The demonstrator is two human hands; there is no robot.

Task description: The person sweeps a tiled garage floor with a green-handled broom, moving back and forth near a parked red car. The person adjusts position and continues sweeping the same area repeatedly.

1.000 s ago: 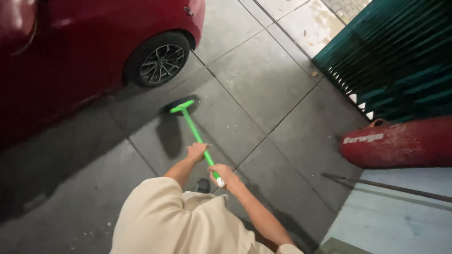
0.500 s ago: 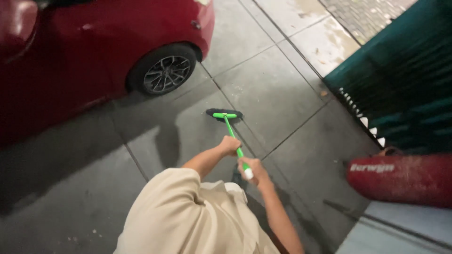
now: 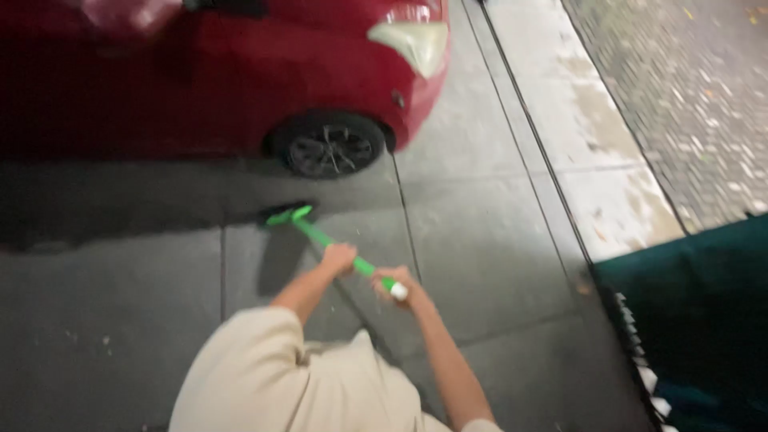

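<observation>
Gripping a green long-handled broom (image 3: 324, 238) with both hands, the person stands on a paved driveway (image 3: 480, 240) and looks down along the shaft. The left hand (image 3: 339, 258) is closed around the green handle about midway along its visible length, fingers wrapped over the top of the shaft. The right hand (image 3: 394, 282) is closed around the upper end of the handle, just below its white end cap (image 3: 398, 292), which protrudes from the fist on the side nearest the body. The two hands sit near each other on the shaft, the left farther from the body than the right.

From the grip, the handle slopes away and to the left, down to the broom head (image 3: 288, 215). The head rests on the grey concrete, well ahead of both hands, just in front of the front wheel (image 3: 328, 148) of a red car (image 3: 240, 72). Whether the head touches the tyre cannot be told; the frame is blurred there.

Both forearms extend from a cream-coloured short-sleeved shirt (image 3: 272, 376) at the bottom of the view. A paler kerb strip (image 3: 576, 144) runs along the right side of the driveway, with a cobbled surface (image 3: 688, 96) beyond it. A dark green gate (image 3: 696, 320) occupies the lower right corner.
</observation>
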